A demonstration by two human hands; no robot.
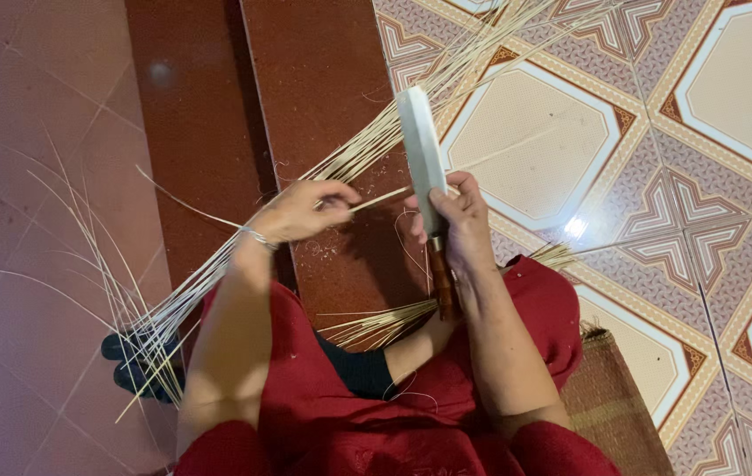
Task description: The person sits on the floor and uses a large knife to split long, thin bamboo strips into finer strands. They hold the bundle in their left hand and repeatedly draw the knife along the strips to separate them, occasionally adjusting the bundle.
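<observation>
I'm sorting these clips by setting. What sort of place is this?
Probably a home floor or doorstep used for handcraft: patterned floor tiles, a red step, a woven mat, and thin cane strips worked with a broad knife.

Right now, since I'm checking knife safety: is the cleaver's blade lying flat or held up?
Held up. The right hand grips the cleaver by its wooden handle, blade pointing away, against a thin strip pinched by the left hand.

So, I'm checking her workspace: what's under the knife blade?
Under the blade run pale strips, over the red step and patterned tile. The right hand covers the handle top; the left hand pinches one strip.
</observation>
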